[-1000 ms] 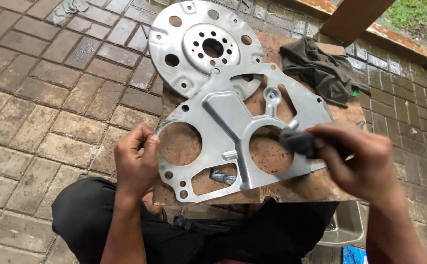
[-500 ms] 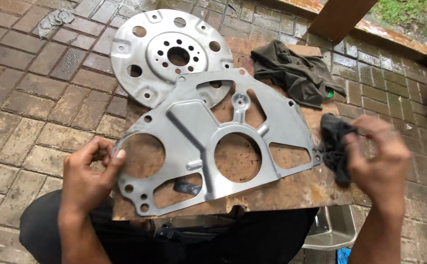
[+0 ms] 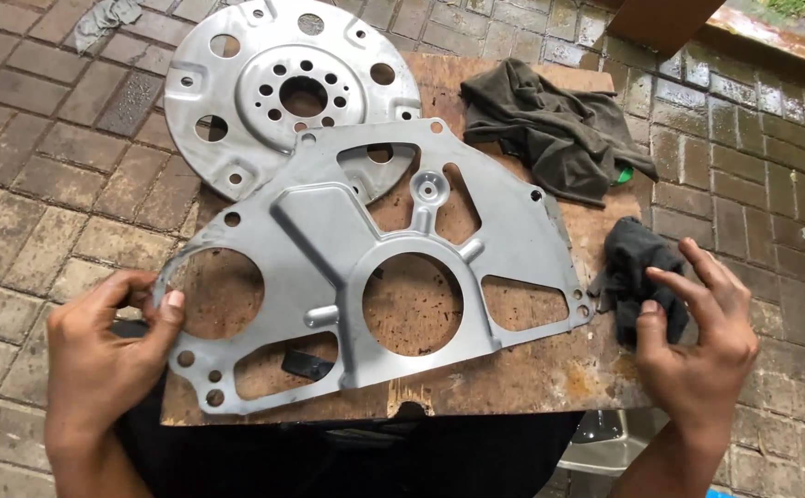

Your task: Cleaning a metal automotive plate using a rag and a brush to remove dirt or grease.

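A flat silver metal plate (image 3: 329, 231) with large round and angular cut-outs lies on a rusty brown board (image 3: 532, 378) across my lap. My left hand (image 3: 107, 350) pinches the plate's curved left edge between thumb and fingers. My right hand (image 3: 698, 341) holds a small dark rag (image 3: 638, 267) just off the plate's right corner, at the board's right edge. Behind the plate lies a round silver disc (image 3: 273, 83) with many holes, partly under the plate's top edge.
A crumpled dark olive cloth (image 3: 550, 129) lies at the board's back right, with something green peeking from under it. Wet brick paving (image 3: 43, 184) surrounds the board. A grey rag (image 3: 98, 18) lies at the far left. A clear container (image 3: 605, 443) sits below the board.
My right hand has moved the dark rag off the plate's surface to beyond its right corner. The plate has shifted and my left hand has stayed on its left edge.
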